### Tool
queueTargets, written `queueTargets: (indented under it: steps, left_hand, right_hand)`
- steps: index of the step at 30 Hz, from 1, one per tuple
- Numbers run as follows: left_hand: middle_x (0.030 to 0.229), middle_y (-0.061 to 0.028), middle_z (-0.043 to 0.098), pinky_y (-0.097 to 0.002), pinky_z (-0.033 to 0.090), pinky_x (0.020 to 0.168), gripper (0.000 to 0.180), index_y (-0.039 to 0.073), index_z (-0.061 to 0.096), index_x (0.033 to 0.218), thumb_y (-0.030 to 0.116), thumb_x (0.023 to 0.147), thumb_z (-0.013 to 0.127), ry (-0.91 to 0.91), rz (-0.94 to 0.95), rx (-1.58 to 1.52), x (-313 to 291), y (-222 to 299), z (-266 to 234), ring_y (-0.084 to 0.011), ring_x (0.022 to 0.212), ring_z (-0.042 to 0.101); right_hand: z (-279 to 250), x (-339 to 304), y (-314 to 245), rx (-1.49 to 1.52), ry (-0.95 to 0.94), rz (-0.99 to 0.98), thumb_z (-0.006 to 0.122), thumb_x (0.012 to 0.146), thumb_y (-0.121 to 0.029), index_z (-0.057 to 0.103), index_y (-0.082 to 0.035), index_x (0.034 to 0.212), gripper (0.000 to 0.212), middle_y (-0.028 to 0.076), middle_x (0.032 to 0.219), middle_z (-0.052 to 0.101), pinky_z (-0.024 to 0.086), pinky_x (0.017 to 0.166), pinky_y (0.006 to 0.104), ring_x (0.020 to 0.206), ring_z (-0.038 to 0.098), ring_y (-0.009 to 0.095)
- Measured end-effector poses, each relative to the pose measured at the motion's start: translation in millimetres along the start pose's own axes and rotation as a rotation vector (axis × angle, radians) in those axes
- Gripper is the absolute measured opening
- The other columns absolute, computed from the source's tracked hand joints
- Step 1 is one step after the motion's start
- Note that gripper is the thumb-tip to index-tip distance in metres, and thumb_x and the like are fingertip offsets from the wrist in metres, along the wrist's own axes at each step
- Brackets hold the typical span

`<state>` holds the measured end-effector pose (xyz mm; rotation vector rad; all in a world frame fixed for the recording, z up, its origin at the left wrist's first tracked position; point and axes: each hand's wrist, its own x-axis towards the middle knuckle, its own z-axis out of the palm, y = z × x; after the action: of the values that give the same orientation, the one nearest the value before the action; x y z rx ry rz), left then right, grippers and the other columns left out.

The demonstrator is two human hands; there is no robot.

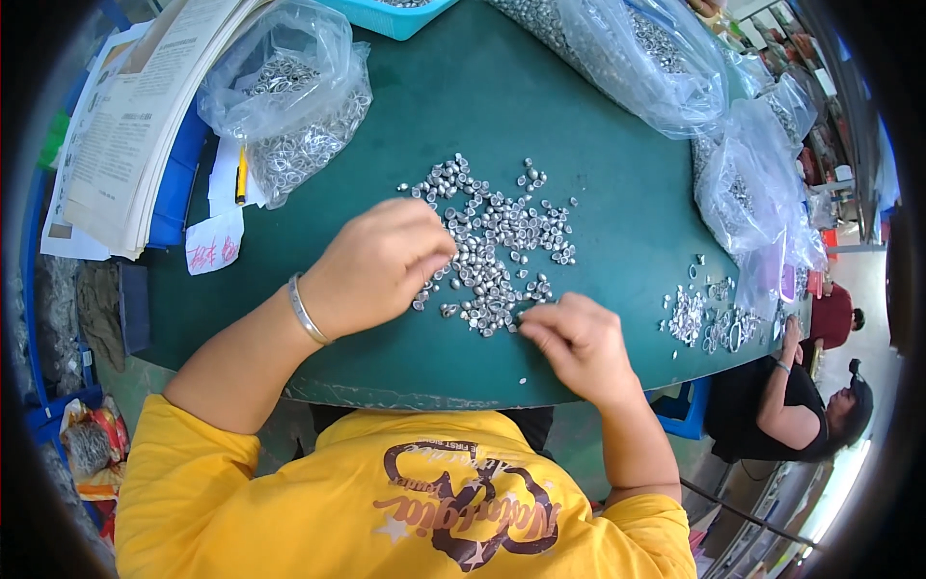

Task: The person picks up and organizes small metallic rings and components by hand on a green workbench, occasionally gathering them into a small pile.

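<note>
A loose pile of small, shiny silver metal pieces [497, 227], many of them hollow like little cups, is spread over the green tabletop [434, 106] in front of me. My left hand [386, 261], with a silver bangle [307, 311] at the wrist, is at the pile's left side. Its fingers are pinched together, and whatever is between them is hidden. At the pile's lower right edge, my right hand [582, 345] pinches thumb against forefinger. Something tiny may be at those fingertips, too small to make out. One single piece [523, 380] lies apart near the table's front edge.
Clear plastic bags of metal parts stand at the back left [289, 106] and right [666, 58]. A yellow pen [241, 176], paper slip [214, 241] and newspapers [135, 135] are on the left. More small parts [687, 317] lie right, near a person in black [772, 410].
</note>
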<state>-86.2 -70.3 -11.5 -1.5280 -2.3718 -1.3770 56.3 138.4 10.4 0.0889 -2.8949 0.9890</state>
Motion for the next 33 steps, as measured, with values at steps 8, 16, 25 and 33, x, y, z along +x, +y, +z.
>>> queueTargets:
  steps: [8,16,25,33]
  left_hand:
    - [0.079,-0.0053,0.058,-0.0197,0.043,0.054,0.007,0.001,0.063,0.081,-0.002,0.075,0.064,0.180,-0.229,-0.110,2.4,-6.7,-7.2,-0.0102,0.061,0.053]
    - [0.078,-0.0063,0.055,-0.0329,0.045,0.070,0.011,0.006,0.062,0.075,0.005,0.068,0.070,-0.152,0.033,-0.038,-3.8,-10.9,-6.5,-0.0241,0.077,0.055]
    - [0.071,-0.0011,0.053,-0.0191,0.037,0.052,0.004,0.001,0.064,0.079,0.000,0.075,0.066,0.263,-0.345,-0.176,4.1,-18.1,-9.4,-0.0061,0.056,0.046]
    - [0.077,0.0006,0.061,-0.0163,0.042,0.060,0.007,0.001,0.065,0.085,0.005,0.080,0.064,0.410,-0.446,-0.321,4.2,-24.1,-9.2,-0.0027,0.065,0.051]
  right_hand:
    - [4.6,-8.4,6.9,0.881,-0.010,0.388,0.055,0.082,0.000,0.059,-0.002,0.081,0.004,0.001,0.071,0.056,0.041,0.053,0.0209,0.058,0.048,0.006]
    - [20.8,15.6,-15.8,-0.005,-0.043,-0.071,0.065,0.076,-0.008,0.064,-0.006,0.083,0.007,0.011,0.073,0.062,0.049,0.055,0.0350,0.062,0.060,0.028]
    - [27.1,12.0,-22.8,-0.170,-0.040,-0.179,0.068,0.074,-0.011,0.062,-0.005,0.084,0.013,0.009,0.065,0.057,0.047,0.048,0.0337,0.056,0.058,0.026]
    - [19.2,27.1,-18.7,0.846,-0.225,0.256,0.057,0.080,-0.001,0.061,0.000,0.084,0.007,0.003,0.068,0.059,0.042,0.050,0.0230,0.054,0.053,0.011]
